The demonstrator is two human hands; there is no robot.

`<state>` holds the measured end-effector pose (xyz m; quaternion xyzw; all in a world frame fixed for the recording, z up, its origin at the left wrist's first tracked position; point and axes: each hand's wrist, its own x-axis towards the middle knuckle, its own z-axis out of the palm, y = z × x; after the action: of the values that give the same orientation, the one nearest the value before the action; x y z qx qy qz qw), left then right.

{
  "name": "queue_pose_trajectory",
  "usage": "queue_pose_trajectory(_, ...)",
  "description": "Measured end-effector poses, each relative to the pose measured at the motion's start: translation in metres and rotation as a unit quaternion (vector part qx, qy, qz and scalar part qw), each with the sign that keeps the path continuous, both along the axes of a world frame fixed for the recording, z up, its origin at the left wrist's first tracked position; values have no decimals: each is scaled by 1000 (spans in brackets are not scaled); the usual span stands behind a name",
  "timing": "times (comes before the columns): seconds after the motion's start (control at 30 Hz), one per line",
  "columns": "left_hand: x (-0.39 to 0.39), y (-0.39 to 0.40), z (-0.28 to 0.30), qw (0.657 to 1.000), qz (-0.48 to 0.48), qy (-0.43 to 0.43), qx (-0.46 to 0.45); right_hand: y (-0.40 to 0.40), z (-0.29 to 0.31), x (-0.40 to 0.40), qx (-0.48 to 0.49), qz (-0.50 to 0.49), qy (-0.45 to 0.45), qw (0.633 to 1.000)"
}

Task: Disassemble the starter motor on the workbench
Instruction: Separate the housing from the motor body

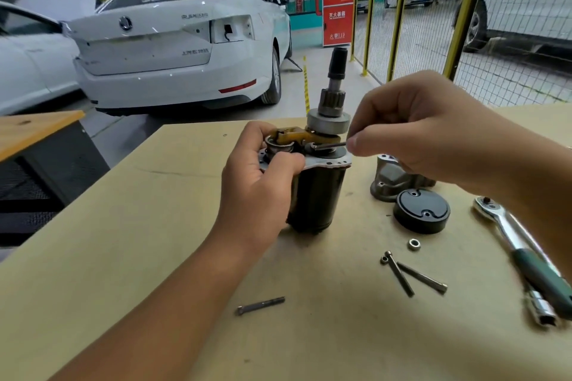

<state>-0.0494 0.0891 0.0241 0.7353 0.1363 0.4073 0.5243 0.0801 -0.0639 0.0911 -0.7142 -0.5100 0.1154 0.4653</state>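
Observation:
The starter motor (318, 195) stands upright on the workbench (154, 226), its dark body below and its pinion shaft (335, 93) pointing up. A yellow lever (294, 136) lies across its open top. My left hand (263, 185) grips the motor's left side at the top plate. My right hand (411, 120) pinches a thin metal pin (329, 145) that sticks out sideways from the top of the motor.
To the right lie a grey housing (390, 182), a black end cap (422, 210), a nut (413, 244), two long bolts (411, 275) and a ratchet wrench (520, 254). A single bolt (260, 305) lies in front. A white car (173, 40) and a mesh fence (433, 25) stand beyond.

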Motion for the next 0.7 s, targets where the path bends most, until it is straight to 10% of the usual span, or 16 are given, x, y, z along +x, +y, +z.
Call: queue_pose_trajectory(0.7, -1, 9, 3, 997, -58, 40, -11, 11, -2, -2, 13, 33, -5, 999)
